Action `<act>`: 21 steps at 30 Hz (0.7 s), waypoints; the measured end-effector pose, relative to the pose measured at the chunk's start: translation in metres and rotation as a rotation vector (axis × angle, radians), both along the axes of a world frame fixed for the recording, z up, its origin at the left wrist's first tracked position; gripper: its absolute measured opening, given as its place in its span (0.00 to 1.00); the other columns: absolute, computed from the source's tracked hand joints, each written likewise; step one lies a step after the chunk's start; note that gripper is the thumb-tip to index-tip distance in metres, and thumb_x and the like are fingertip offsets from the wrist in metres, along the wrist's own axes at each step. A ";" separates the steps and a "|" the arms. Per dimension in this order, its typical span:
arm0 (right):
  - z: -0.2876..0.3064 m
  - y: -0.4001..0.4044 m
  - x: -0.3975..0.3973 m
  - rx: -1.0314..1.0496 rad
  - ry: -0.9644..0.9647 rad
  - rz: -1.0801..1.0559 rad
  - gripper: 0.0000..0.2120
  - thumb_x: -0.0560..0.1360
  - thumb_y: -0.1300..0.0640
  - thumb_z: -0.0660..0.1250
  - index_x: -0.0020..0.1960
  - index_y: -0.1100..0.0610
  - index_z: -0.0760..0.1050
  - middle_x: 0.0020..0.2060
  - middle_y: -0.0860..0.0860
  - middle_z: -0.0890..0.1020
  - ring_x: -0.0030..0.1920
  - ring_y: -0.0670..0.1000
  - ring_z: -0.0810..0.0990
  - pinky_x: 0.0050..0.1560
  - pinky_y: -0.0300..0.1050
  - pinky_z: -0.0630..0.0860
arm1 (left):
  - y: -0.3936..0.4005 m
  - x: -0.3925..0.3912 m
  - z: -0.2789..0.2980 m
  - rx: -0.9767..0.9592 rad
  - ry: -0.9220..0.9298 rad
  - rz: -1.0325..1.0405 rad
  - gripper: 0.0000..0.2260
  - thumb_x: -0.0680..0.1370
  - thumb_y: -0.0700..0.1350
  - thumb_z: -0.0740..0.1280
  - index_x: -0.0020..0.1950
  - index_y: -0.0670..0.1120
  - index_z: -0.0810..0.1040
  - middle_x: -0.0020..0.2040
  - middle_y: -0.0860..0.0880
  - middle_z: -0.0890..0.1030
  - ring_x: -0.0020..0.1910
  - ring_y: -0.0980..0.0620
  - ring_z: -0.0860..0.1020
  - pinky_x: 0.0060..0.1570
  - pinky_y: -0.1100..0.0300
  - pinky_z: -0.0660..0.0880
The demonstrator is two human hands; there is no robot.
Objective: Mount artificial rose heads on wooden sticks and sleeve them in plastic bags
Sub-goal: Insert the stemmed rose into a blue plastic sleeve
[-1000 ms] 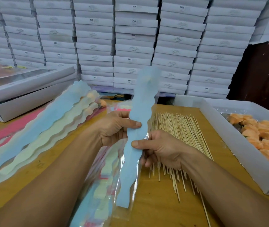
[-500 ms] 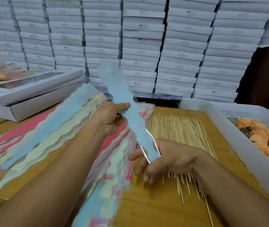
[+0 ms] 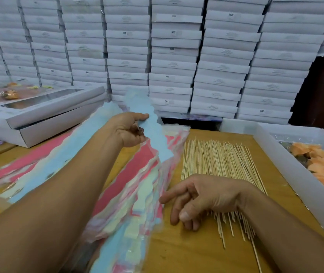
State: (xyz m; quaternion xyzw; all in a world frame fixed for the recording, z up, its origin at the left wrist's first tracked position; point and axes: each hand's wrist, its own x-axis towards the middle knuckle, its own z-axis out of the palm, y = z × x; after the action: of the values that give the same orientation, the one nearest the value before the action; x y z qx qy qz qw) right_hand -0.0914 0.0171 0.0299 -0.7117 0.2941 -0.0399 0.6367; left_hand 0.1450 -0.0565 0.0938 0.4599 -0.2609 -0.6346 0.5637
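Note:
My left hand [image 3: 130, 130] pinches a long blue wavy-edged plastic bag [image 3: 153, 131] and holds it slanted above a pile of pink, blue and pale yellow bags [image 3: 135, 194]. My right hand [image 3: 202, 198] hovers with loosely curled fingers, holding nothing, over the near end of a spread of thin wooden sticks [image 3: 216, 160] on the wooden table [image 3: 186, 251]. Orange rose heads [image 3: 322, 166] lie in a white box [image 3: 287, 166] at the right.
A second fan of coloured bags [image 3: 45, 164] lies at the left. Behind it stands a flat white box with a window lid [image 3: 39, 113]. A wall of stacked white boxes [image 3: 177, 56] closes off the back of the table.
My right hand let go of the blue bag and dropped toward the sticks. My left hand carried the bag up and to the left, over the pile.

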 end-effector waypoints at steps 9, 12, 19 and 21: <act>0.001 0.000 -0.003 -0.011 -0.014 -0.028 0.26 0.75 0.66 0.72 0.72 0.61 0.72 0.50 0.61 0.84 0.40 0.53 0.85 0.41 0.43 0.83 | -0.016 0.029 0.011 0.019 -0.346 -0.190 0.02 0.80 0.35 0.66 0.48 0.38 0.79 0.37 0.43 0.84 0.30 0.49 0.83 0.36 0.58 0.82; 0.002 -0.002 -0.005 -0.031 -0.034 -0.047 0.25 0.75 0.66 0.72 0.71 0.61 0.73 0.49 0.61 0.84 0.39 0.53 0.85 0.39 0.43 0.82 | -0.014 0.060 0.012 -0.010 -0.534 -0.287 0.04 0.80 0.35 0.64 0.51 0.40 0.79 0.42 0.43 0.84 0.34 0.48 0.83 0.36 0.57 0.83; 0.002 -0.004 -0.007 -0.082 -0.061 -0.106 0.22 0.76 0.66 0.72 0.69 0.61 0.75 0.46 0.59 0.85 0.36 0.52 0.83 0.35 0.42 0.81 | -0.004 0.139 0.000 0.071 -0.800 -0.180 0.10 0.74 0.31 0.71 0.51 0.42 0.77 0.52 0.44 0.83 0.43 0.46 0.80 0.40 0.54 0.81; 0.003 -0.005 -0.009 -0.109 -0.084 -0.148 0.20 0.75 0.65 0.73 0.67 0.61 0.77 0.43 0.58 0.85 0.35 0.52 0.83 0.34 0.41 0.80 | 0.000 0.154 -0.006 0.105 -0.864 -0.151 0.12 0.72 0.31 0.73 0.47 0.44 0.75 0.51 0.44 0.81 0.40 0.47 0.76 0.37 0.57 0.75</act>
State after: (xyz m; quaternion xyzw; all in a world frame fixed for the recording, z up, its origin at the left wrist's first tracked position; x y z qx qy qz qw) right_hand -0.1000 0.0117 0.0329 -0.7193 0.3163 -0.1325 0.6042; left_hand 0.2993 -0.0561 0.0874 0.6905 -0.4728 -0.4360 0.3309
